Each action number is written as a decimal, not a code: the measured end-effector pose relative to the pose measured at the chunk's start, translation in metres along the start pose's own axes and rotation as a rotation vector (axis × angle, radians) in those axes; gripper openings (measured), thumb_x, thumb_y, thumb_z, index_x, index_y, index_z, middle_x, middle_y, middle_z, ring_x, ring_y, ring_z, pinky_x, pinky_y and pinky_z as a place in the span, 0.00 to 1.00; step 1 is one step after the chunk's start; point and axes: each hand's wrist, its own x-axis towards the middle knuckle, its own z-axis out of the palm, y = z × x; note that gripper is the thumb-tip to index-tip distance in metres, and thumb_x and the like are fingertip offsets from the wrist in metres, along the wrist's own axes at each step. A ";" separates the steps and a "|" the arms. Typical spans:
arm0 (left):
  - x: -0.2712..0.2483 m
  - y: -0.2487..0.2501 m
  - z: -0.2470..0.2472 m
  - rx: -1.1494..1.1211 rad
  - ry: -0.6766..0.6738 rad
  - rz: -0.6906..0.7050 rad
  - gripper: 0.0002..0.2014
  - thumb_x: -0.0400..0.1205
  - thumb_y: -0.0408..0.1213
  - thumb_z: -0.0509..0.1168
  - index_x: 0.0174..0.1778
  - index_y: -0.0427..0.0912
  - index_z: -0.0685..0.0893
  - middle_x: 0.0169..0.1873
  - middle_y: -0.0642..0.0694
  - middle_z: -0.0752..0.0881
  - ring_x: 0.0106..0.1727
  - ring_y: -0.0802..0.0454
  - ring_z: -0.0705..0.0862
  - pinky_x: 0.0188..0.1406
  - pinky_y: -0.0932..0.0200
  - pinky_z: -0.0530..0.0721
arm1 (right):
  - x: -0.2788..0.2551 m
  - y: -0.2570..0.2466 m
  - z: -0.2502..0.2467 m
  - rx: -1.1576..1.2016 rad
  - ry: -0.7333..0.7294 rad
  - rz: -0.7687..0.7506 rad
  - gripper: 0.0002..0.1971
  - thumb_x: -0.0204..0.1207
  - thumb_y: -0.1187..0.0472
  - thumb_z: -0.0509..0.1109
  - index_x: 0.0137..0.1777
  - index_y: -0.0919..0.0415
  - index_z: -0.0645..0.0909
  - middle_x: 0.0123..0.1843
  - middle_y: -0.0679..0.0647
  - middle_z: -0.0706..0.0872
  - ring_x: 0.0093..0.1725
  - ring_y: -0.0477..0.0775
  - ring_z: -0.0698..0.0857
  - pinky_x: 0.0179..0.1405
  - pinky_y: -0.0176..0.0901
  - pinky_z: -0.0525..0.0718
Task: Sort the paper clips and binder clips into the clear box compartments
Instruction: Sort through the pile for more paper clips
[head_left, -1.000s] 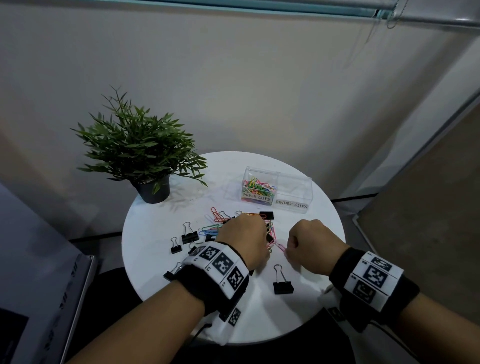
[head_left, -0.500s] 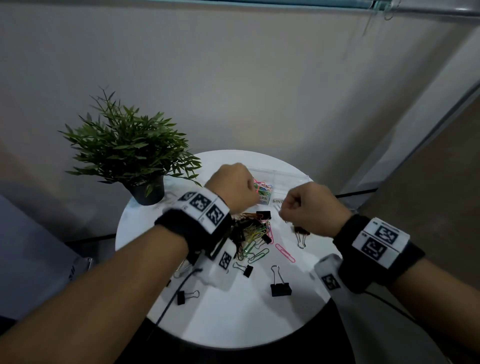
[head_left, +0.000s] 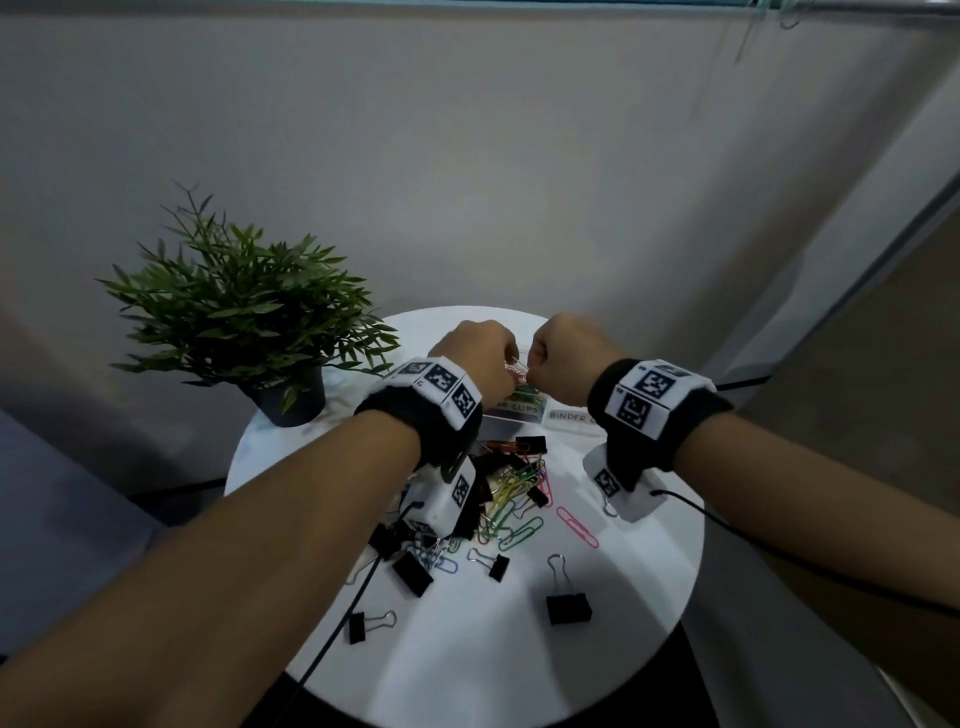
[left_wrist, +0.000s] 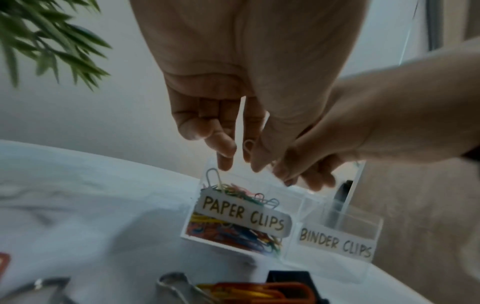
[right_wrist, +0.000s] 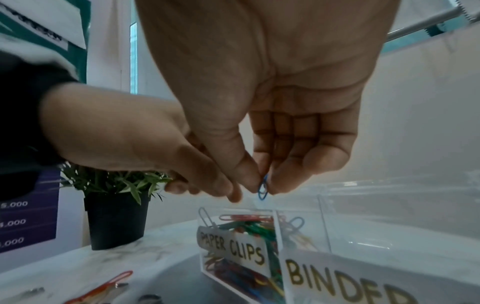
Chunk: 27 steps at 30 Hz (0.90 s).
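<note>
From the head view, both hands hover close together above the clear box (head_left: 540, 410) at the far side of the round white surface (head_left: 623, 597); the left hand (head_left: 475, 358) pinches a pale pink paper clip (head_left: 517, 368), while the right hand (head_left: 566, 364) is curled, its hold hidden from here. Loose coloured paper clips (head_left: 511, 499) and black binder clips (head_left: 568, 605) lie scattered nearer the person, and a potted plant (head_left: 249, 312) stands at left. At the left wrist, the left hand's fingertips (left_wrist: 226, 148) hold a light-coloured paper clip (left_wrist: 248, 147) above the compartment labelled PAPER CLIPS (left_wrist: 241, 214), which holds many coloured clips. At the right wrist, thumb and forefinger clamp a blue paper clip (right_wrist: 262, 190) above the same compartment (right_wrist: 233, 246); the BINDER compartment (right_wrist: 345, 277) adjoins it.
</note>
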 end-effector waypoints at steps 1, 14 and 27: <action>-0.006 -0.003 -0.001 -0.043 0.022 -0.010 0.11 0.75 0.36 0.68 0.52 0.49 0.87 0.49 0.47 0.89 0.51 0.46 0.86 0.54 0.53 0.85 | 0.003 -0.001 0.002 -0.021 -0.007 -0.007 0.05 0.70 0.68 0.67 0.34 0.61 0.81 0.41 0.59 0.88 0.42 0.59 0.86 0.38 0.44 0.83; -0.117 0.003 0.016 0.150 -0.190 0.026 0.07 0.76 0.45 0.68 0.37 0.47 0.84 0.43 0.46 0.88 0.47 0.44 0.87 0.43 0.56 0.82 | -0.064 0.009 -0.006 -0.003 -0.013 -0.106 0.04 0.71 0.60 0.70 0.42 0.53 0.86 0.38 0.48 0.83 0.45 0.53 0.84 0.44 0.39 0.78; -0.127 0.003 0.019 0.153 -0.189 -0.018 0.06 0.79 0.37 0.62 0.46 0.47 0.84 0.47 0.46 0.88 0.51 0.43 0.86 0.51 0.51 0.85 | -0.120 0.039 0.037 -0.171 -0.338 0.049 0.08 0.68 0.65 0.62 0.38 0.65 0.83 0.39 0.59 0.89 0.39 0.60 0.87 0.35 0.46 0.85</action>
